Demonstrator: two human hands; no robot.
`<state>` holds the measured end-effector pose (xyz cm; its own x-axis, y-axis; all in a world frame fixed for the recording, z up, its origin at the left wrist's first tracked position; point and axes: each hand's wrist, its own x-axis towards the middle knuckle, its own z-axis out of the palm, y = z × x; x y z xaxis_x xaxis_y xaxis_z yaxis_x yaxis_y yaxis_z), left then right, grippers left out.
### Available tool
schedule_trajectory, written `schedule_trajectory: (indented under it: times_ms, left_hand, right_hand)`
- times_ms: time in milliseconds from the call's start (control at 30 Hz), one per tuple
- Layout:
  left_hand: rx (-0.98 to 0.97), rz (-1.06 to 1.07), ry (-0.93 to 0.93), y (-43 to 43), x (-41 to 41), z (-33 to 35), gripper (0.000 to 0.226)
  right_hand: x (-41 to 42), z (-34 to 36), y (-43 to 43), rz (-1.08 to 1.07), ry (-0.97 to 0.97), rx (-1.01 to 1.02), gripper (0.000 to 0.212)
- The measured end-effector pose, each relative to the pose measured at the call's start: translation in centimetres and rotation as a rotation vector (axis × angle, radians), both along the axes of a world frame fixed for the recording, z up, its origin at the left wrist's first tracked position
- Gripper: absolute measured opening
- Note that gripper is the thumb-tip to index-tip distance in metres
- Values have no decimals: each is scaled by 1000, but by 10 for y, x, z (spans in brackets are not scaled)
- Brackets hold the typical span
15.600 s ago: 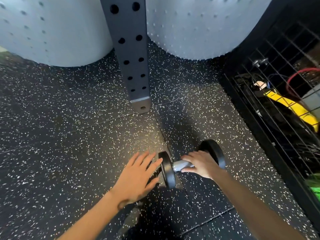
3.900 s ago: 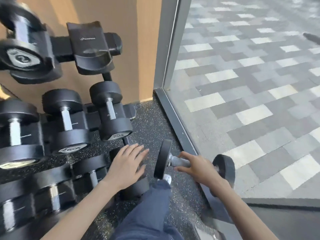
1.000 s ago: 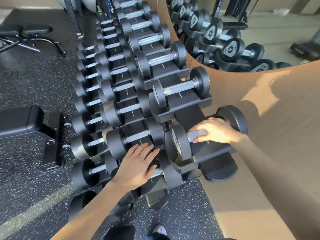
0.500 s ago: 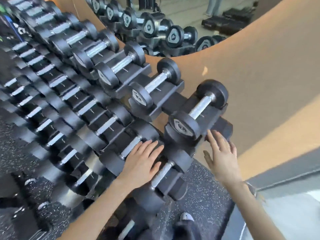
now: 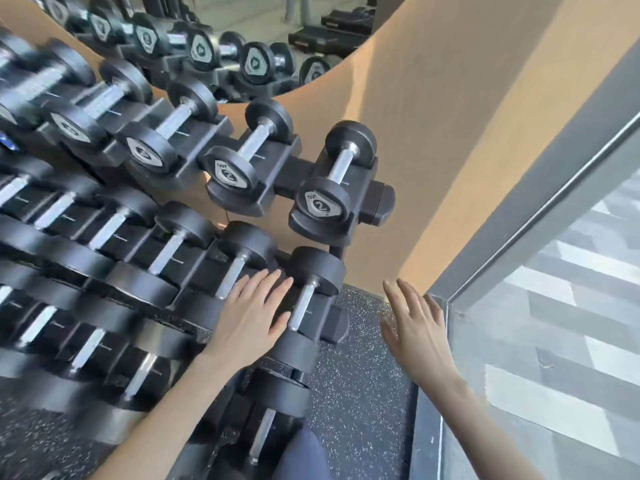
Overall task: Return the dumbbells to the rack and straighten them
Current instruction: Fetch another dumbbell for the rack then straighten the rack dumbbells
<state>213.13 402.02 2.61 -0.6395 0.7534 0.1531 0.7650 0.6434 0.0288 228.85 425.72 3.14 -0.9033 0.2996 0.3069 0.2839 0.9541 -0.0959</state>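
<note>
My left hand (image 5: 249, 320), flat on the rack (image 5: 381, 199), and my right hand (image 5: 415, 327) are both loose-fingered and empty, while the dumbbell (image 5: 334, 174) sits seemingly straight in the top end cradle: dense, rigid, best gripped mid-handle.

The left hand (image 5: 252, 318) lies palm down, with the fingers (image 5: 268, 289) straight, a little spread, and pointing away from the body. The bare left forearm (image 5: 173, 410) comes in from the lower left edge. The right hand (image 5: 417, 329) is held in the air and holds nothing; its fingers are straight and close together, slightly blurred. The bare right forearm (image 5: 485, 431) enters from the lower right.
</note>
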Motion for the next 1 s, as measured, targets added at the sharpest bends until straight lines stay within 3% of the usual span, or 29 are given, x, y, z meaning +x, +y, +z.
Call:
schedule_trajectory:
  times_ms: [300,567,767,1000]
  left_hand:
    - [-107,-31,-9,-82,95,-17,56]
    - [-123,-26,-20,-141,134,-3,56]
    - [-47,-51,9,-144,122,8,55]
    - [-32,-147,34,-124,54,16,56]
  right_hand:
    - [106,-44,-78,1,-143,-109,77]
    - [146,-30,-123,70,-154,-158,74]
    - [129,-5,-121,101,-126,-119,69]
    - [58,25,-113,124,-123,-82,66]
